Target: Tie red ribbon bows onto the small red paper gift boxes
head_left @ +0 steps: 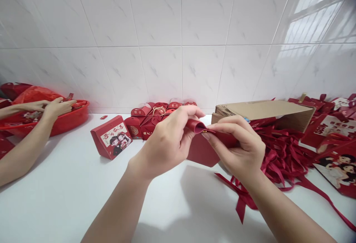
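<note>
Both my hands are closed on a red gift box (204,153), held up above the white table. My left hand (169,141) grips its upper left part, where the red card curls between thumb and fingers. With thumb and fingertips, my right hand (241,145) pinches the top edge by a small gold-coloured fitting. My fingers hide much of the box's top. Left of my hands, a finished-looking red gift box (112,137) with a cartoon couple printed on it stands slightly turned on the table.
Red ribbons (278,161) lie heaped at an open cardboard box (264,107) on the right, beside printed red bags (339,169). Small red boxes (151,119) line the tiled wall. At left, another person's hands (55,107) reach into a red basin (66,123).
</note>
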`<state>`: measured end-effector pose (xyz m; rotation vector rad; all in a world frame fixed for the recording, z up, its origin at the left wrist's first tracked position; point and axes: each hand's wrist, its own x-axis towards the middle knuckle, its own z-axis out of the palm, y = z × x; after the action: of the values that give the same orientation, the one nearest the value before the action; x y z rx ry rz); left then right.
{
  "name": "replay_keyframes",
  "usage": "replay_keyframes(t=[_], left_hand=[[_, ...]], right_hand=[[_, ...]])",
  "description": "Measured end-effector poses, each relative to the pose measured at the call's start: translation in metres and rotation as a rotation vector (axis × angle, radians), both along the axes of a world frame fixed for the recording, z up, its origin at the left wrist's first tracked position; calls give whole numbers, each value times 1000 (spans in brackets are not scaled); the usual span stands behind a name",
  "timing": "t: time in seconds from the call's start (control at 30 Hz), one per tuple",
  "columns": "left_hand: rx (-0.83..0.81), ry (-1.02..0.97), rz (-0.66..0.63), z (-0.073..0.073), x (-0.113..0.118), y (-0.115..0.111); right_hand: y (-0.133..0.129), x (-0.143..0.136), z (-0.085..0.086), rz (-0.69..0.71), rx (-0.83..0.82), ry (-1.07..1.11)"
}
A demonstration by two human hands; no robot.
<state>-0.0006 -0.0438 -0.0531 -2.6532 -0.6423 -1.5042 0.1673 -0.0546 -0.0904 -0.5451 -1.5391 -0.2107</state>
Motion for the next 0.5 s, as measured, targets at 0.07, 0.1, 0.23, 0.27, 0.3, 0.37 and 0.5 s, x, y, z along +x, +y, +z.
replay_keyframes(t=[0.07, 0.1, 0.23, 0.27, 0.3, 0.37, 0.5], left_hand=[[-88, -87, -60, -1, 4, 1], [-141, -133, -88, -1, 6, 1], [-244, -272, -123, -3, 15, 0], [-251, -292, -109, -3, 17, -1], [-265, -306, -95, -3, 18, -2], [-315, -321, -85, -2, 18, -3], [-399, -338, -109, 3, 14, -5]], right_hand=[[-1, 1, 3, 81, -151, 70], [-2, 3, 4, 126, -230, 108], [-4, 8, 10, 278, -505, 152], [-4, 9, 11, 312, -555, 160], [-4, 10, 11, 342, -594, 180], [-3, 10, 11, 375, -629, 252], [-2, 7, 8, 443, -670, 337]])
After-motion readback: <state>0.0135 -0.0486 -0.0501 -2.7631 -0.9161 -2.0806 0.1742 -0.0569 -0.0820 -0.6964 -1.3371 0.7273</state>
